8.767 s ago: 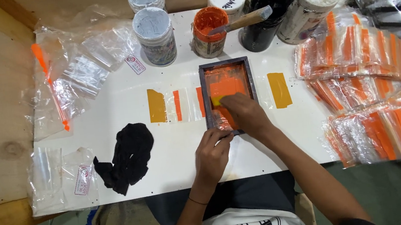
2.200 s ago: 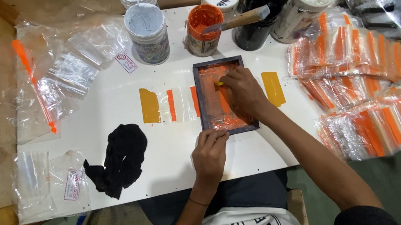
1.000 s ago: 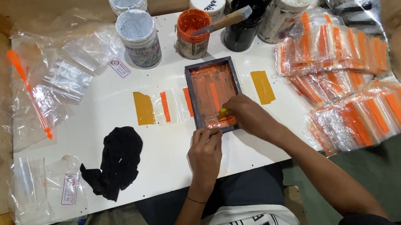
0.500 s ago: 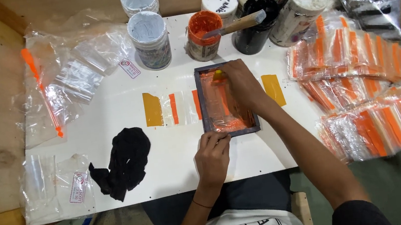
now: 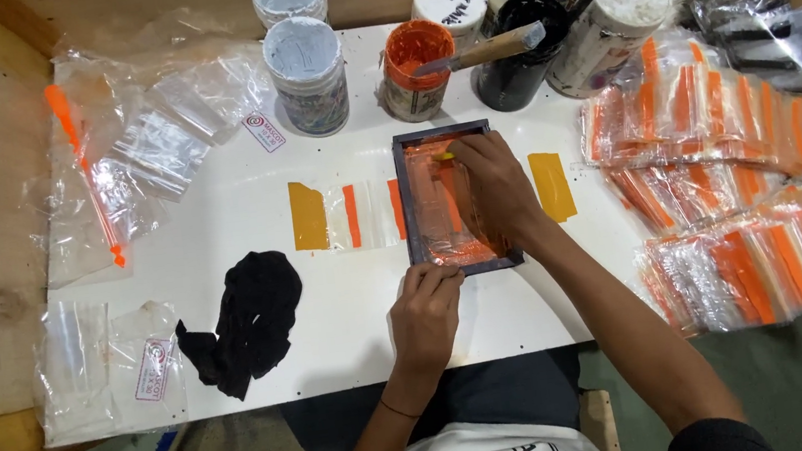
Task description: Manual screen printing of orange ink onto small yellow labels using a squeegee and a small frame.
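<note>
A: Item 1, screen frame (image 5: pixel 455 199). Location?

B: Flat on white table (image 5: pixel 247 198), centre. Near edge is pinned under left hand (image 5: pixel 426 311), fingers curled over the frame's bottom rail, pressed down, not lifted. Right hand (image 5: pixel 494 185) is laid across the mesh, closed on a small squeegee (image 5: pixel 441 157), of which only a yellowish tip is seen beyond the fingertips.

A: Handling?

B: Judged rigid at the rails, light; mesh thin, prob. fragile and wet w/ orange ink, so slippery. Best taken by the dark outer rails, never the mesh.

A: Item 2, what's under and beside?

B: Clear strip w/ orange bars (image 5: pixel 360 215) runs out from under the frame, left of the right-hand grip; ochre tape tab (image 5: pixel 307 216) at its far end, a second tab (image 5: pixel 552 186) just right of the grip.

A: Item 3, beyond the grip?

B: Open orange ink pot (image 5: pixel 415 68) w/ a wooden stick (image 5: pixel 486 47) laid over it; black pot (image 5: pixel 522 50); capped white jars (image 5: pixel 307 85).

A: Item 4, rest?

B: Black rag (image 5: pixel 246 324) left of the left-hand grip, apart. Printed bags stacked (image 5: pixel 739 187) right of both grips. Blank bags (image 5: pixel 141 154) far left.
</note>
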